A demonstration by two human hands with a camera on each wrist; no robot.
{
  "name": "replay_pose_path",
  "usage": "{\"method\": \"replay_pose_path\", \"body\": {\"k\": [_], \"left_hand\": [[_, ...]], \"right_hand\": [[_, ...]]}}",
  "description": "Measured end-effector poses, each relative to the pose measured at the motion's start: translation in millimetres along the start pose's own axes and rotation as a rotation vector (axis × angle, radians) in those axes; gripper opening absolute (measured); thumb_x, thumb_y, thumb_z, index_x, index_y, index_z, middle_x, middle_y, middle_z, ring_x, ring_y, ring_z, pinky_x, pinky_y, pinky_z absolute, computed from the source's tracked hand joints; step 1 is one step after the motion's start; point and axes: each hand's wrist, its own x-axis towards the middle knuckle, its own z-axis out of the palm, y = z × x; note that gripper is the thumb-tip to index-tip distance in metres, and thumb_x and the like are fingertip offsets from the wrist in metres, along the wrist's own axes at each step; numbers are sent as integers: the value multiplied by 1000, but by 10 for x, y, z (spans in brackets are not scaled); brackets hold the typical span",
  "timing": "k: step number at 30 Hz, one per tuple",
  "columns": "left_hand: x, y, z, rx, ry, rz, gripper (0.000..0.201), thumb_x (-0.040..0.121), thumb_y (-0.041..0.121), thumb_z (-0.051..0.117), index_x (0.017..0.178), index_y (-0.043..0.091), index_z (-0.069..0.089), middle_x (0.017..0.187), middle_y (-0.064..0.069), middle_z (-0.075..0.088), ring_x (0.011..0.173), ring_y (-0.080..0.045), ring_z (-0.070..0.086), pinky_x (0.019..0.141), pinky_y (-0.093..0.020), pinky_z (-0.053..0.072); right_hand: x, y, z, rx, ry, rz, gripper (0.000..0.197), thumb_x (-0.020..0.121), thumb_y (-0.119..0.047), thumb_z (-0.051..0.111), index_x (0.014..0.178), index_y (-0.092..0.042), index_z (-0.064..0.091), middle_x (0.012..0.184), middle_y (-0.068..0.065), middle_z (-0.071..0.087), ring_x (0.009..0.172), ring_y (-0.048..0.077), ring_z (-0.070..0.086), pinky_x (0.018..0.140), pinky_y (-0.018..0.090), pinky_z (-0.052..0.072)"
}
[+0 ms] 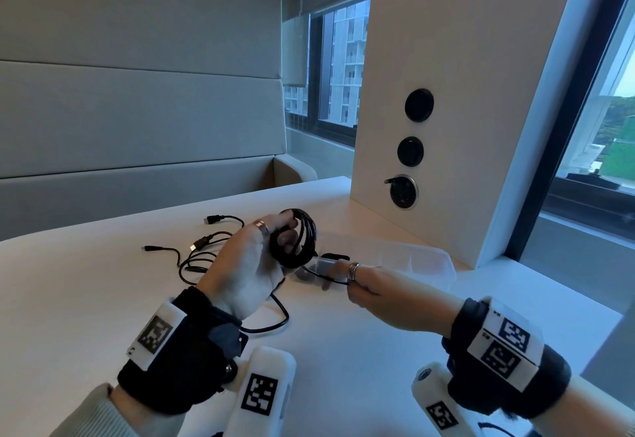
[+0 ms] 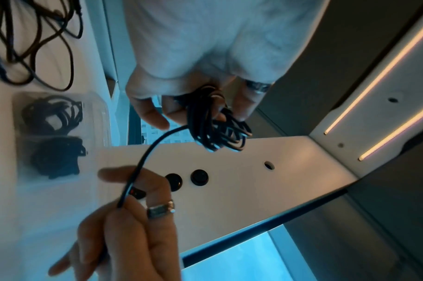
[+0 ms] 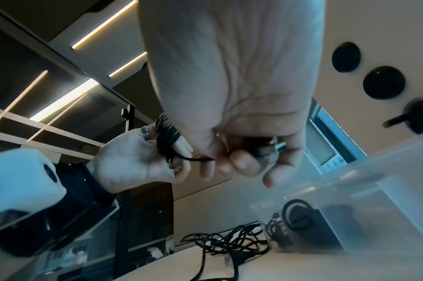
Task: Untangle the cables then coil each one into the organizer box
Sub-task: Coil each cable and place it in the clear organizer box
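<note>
My left hand [image 1: 285, 241] is raised above the table, gripping a black cable coil [image 1: 298, 237] wound round its fingers; the same coil [image 2: 215, 123] shows in the left wrist view. A short free stretch runs from the coil to my right hand [image 1: 338, 275], which pinches the cable end [image 3: 273, 150] by its connector, just over the near end of the clear organizer box [image 1: 443, 261]. Two coiled black cables [image 2: 54, 117] lie in that box's [image 2: 97, 121] compartments. A tangle of black cables [image 1: 199, 254] lies on the white table [image 1: 103, 299] left of my hands.
A white pillar [image 1: 446, 58] with round black sockets [image 1: 418, 105] stands right behind the box. One loose cable loop [image 1: 275, 320] trails under my left wrist. A padded bench back rises beyond the table's far edge; windows are to the right.
</note>
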Motion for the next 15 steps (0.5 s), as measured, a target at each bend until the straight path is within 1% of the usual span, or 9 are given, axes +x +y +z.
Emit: {"method": "replay_pose_path", "body": {"k": [2, 3, 5, 6, 8, 10, 12, 14, 15], "left_hand": [[-22, 53, -19, -29, 15, -26, 22, 69, 30, 64, 64, 18, 47, 55, 5, 34, 53, -7, 32, 65, -20, 29], [-18, 71, -29, -15, 60, -6, 26, 65, 33, 67, 61, 20, 45, 53, 5, 33, 53, -8, 29, 65, -22, 26], [-3, 100, -46, 36, 164, 17, 31, 61, 37, 70, 57, 23, 43, 48, 5, 33, 53, -10, 26, 65, -25, 28], [11, 108, -64, 44, 210, 17, 33, 62, 39, 70, 57, 23, 42, 45, 6, 35, 52, -11, 28, 65, -26, 31], [46, 121, -113, 31, 255, 7, 36, 72, 41, 67, 57, 22, 40, 41, 8, 34, 42, -9, 32, 65, -26, 34], [71, 131, -144, 46, 246, 6, 37, 81, 43, 60, 57, 20, 44, 43, 9, 47, 37, -5, 44, 65, -25, 35], [73, 135, -161, 62, 215, 43, 36, 88, 41, 54, 61, 20, 44, 63, 3, 70, 50, -5, 62, 70, -28, 39], [63, 132, -161, 145, 169, 120, 32, 94, 36, 47, 66, 20, 42, 85, -4, 75, 66, -10, 69, 75, -31, 43], [50, 122, -144, 226, 135, 167, 28, 96, 33, 44, 72, 17, 46, 89, -6, 75, 72, -12, 70, 78, -32, 45]], "right_hand": [[-21, -35, -6, 24, 23, -52, 22, 99, -29, 34, 108, -37, 52, 65, -21, 48, 55, 5, 43, 53, 17, 33], [-38, -43, -20, 35, 25, -71, 20, 99, -33, 35, 102, -36, 55, 70, -24, 51, 57, 3, 45, 54, 16, 34], [-84, -29, -40, 22, 37, -93, 22, 99, -35, 36, 96, -33, 58, 84, -17, 57, 63, 4, 47, 62, 20, 40], [-112, -21, -40, -13, 38, -101, 23, 99, -35, 36, 98, -34, 59, 91, -15, 58, 67, 5, 48, 67, 21, 42], [-170, -29, -13, -143, 49, -150, 28, 99, -36, 35, 111, -38, 60, 100, -13, 57, 77, 3, 50, 72, 15, 43], [-230, -100, 43, -266, 114, -222, 35, 99, -35, 33, 119, -32, 61, 96, -8, 55, 75, 8, 52, 66, 16, 45], [-275, -201, 62, -387, 232, -329, 38, 96, -33, 33, 106, -21, 68, 83, -4, 52, 65, 13, 56, 55, 22, 49], [-291, -299, 21, -451, 418, -476, 30, 95, -27, 41, 90, -14, 68, 81, -3, 51, 65, 11, 52, 56, 19, 42], [-283, -346, -15, -452, 494, -538, 28, 95, -25, 44, 86, -13, 67, 82, -2, 51, 68, 10, 48, 57, 18, 40]]}}
